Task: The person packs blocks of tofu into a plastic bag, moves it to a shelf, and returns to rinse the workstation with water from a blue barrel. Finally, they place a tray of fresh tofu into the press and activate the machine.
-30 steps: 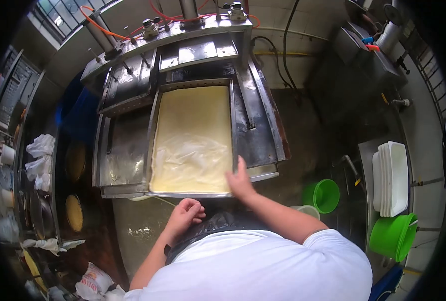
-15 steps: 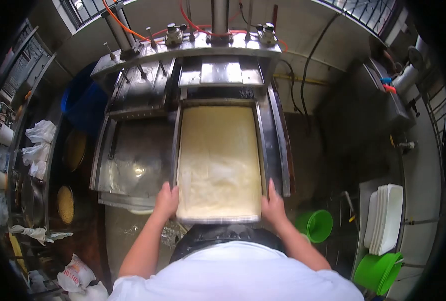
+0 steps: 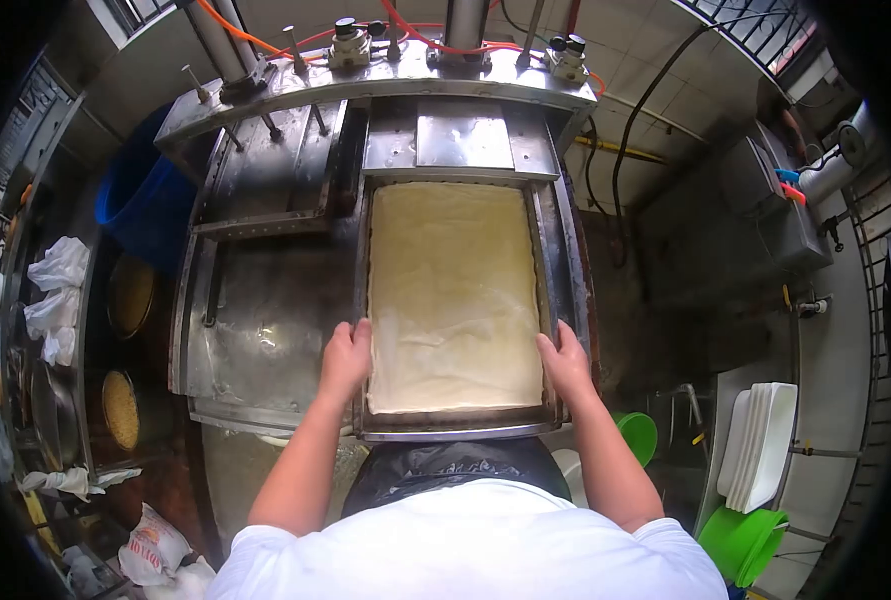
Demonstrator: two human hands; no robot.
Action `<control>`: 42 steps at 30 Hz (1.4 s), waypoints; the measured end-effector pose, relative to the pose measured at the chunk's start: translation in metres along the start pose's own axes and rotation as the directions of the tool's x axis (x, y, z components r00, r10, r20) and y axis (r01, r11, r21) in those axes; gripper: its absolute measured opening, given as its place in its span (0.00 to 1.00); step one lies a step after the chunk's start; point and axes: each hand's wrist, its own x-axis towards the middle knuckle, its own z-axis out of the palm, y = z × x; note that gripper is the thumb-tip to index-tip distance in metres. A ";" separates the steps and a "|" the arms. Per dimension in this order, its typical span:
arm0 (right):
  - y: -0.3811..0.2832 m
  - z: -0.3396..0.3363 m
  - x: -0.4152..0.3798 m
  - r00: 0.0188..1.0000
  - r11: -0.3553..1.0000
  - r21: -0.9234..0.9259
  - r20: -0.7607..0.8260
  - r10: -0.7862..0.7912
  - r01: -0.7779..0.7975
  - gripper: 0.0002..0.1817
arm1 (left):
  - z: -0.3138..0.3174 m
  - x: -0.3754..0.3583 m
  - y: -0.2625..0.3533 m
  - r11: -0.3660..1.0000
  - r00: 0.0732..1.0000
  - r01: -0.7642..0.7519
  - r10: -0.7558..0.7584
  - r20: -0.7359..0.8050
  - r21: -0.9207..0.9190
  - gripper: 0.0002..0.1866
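Note:
A pale yellow slab (image 3: 455,300) with a smooth, slightly wrinkled, cloth-like top lies in a rectangular metal tray (image 3: 455,434) right in front of me. My left hand (image 3: 346,358) is closed on the tray's left side, thumb uppermost. On the opposite side my right hand (image 3: 567,362) grips the right edge in much the same way, its lower fingers partly hidden. The tray's far end reaches the flat metal plate (image 3: 462,137) of a press. Whether the slab is wrapped in cloth cannot be made out.
A steel crossbeam (image 3: 385,93) with cylinders and red hoses spans the back. Left of the tray is a wet metal bed (image 3: 275,340). A blue barrel (image 3: 140,195) stands farther left. Green buckets (image 3: 745,545) and stacked white trays (image 3: 760,445) are at the right.
The tray and slab have moved away from me, towards the press, with both hands still on the sides. The slab's near edge now sits farther from the tray's front rim. My view has shifted slightly.

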 end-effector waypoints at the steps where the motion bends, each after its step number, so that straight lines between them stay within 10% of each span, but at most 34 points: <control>1: -0.010 0.000 0.006 0.987 0.984 0.085 0.051 0.155 -0.159 0.30 | 0.002 0.006 0.002 1.000 1.000 0.001 -0.001 -0.001 0.000 0.29; 3: -0.003 0.011 0.002 0.974 0.952 0.216 -0.027 0.227 -0.216 0.21 | 0.005 0.015 0.008 0.906 0.957 0.286 -0.255 0.137 -0.313 0.30; 15: -0.035 0.003 -0.014 0.976 0.962 0.230 -0.128 0.176 -0.143 0.13 | -0.006 0.006 -0.005 0.914 0.993 0.116 -0.119 0.018 -0.388 0.28; 24: -0.034 0.061 0.258 0.988 0.998 -0.049 -0.144 -0.057 0.050 0.20 | 0.031 0.256 0.079 0.996 0.993 -0.091 0.092 -0.075 0.005 0.28; 28: -0.040 0.070 0.343 0.937 0.932 0.095 -0.043 -0.348 0.350 0.17 | 0.036 0.340 0.087 0.950 0.957 -0.291 0.289 0.031 0.111 0.23; 30: -0.051 0.076 0.359 0.976 0.937 0.279 -0.007 -0.217 0.210 0.15 | 0.040 0.377 0.104 0.990 0.997 -0.017 0.026 0.067 -0.141 0.22; 31: -0.049 0.081 0.374 0.987 0.919 0.368 0.019 -0.163 0.144 0.15 | 0.062 0.427 0.075 0.986 0.982 -0.168 0.168 0.082 -0.007 0.21; 33: -0.013 0.102 0.410 0.988 0.724 0.689 0.134 -0.079 -0.036 0.15 | 0.104 0.523 0.018 0.854 0.891 -0.453 0.441 0.107 0.256 0.20; 35: 0.037 0.123 0.440 0.945 0.217 0.935 0.310 -0.106 -0.282 0.18 | 0.103 0.524 0.027 0.878 0.899 -0.438 0.428 0.093 0.194 0.21; 36: 0.035 0.118 0.435 0.946 0.217 0.934 0.310 -0.099 -0.283 0.18 | 0.102 0.516 0.030 0.900 0.909 -0.415 0.407 0.089 0.133 0.21; 38: 0.027 0.106 0.421 0.972 0.748 0.663 0.149 -0.179 0.036 0.19 | 0.092 0.486 0.039 0.933 0.929 -0.360 0.358 0.092 0.012 0.22; 40: 0.031 0.089 0.408 0.994 0.913 0.407 -0.101 0.035 0.009 0.19 | 0.066 0.447 0.056 0.949 0.946 -0.299 0.308 0.100 -0.097 0.23; 41: -0.006 0.054 0.392 0.965 0.980 0.196 -0.262 0.005 0.048 0.18 | 0.033 0.371 0.099 0.849 0.983 0.116 -0.024 0.182 -0.516 0.25; 42: -0.029 0.030 0.389 0.897 0.997 0.073 -0.439 0.046 -0.016 0.16 | 0.032 0.338 0.073 0.947 0.973 -0.220 0.230 0.016 -0.232 0.25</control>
